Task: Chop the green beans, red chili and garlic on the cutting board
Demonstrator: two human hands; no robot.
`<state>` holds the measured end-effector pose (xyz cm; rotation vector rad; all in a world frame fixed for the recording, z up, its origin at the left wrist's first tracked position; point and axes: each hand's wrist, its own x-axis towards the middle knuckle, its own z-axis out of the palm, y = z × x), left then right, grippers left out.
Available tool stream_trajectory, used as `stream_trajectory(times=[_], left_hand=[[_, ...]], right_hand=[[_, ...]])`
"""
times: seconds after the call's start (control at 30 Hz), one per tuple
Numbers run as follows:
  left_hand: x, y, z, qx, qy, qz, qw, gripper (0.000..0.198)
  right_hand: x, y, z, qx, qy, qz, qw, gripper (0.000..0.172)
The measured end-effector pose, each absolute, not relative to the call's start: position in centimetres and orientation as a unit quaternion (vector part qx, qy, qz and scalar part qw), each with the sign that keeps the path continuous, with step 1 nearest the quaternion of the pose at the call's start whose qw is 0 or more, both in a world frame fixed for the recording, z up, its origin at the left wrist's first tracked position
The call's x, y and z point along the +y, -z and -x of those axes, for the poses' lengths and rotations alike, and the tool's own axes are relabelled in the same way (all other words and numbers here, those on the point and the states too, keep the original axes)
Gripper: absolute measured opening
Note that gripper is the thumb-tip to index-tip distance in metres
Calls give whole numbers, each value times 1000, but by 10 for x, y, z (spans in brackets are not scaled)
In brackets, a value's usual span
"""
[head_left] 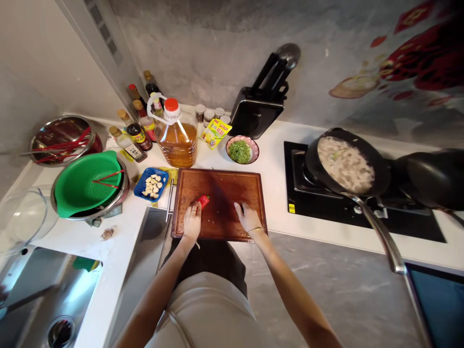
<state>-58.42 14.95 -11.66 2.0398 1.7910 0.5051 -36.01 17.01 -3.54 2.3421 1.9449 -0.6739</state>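
Observation:
A red chili pepper (203, 200) lies on the brown wooden cutting board (221, 231), toward its left side. My left hand (192, 220) has its fingers closed on the lower end of the pepper, pressing it to the wood. Over the right part of the board, my right hand (250, 218) is closed around what looks like the dark handle of a knife (245, 207). The blade is hard to make out against the dark streak on the board. A few small pale bits are scattered between the hands.
Left of the board sits a blue tray (136, 191) of peeled garlic cloves. Behind are a bowl (255, 151) of chopped greens, an oil jug (177, 142) and a knife block (255, 116). A pan (382, 169) of pale food stands on the stove; a green colander (76, 181) is far left.

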Motion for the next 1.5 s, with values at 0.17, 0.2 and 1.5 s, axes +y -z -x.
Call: stream_trajectory(times=[0.17, 0.2, 1.5], left_hand=[[155, 112, 579, 643, -140, -736, 157, 52], [157, 111, 576, 644, -128, -739, 151, 52], [160, 102, 583, 631, -16, -762, 147, 34]], right_hand=[[143, 35, 400, 628, 260, -731, 61, 46], [139, 36, 406, 626, 265, -730, 66, 46], [104, 2, 368, 583, 363, -727, 35, 46]])
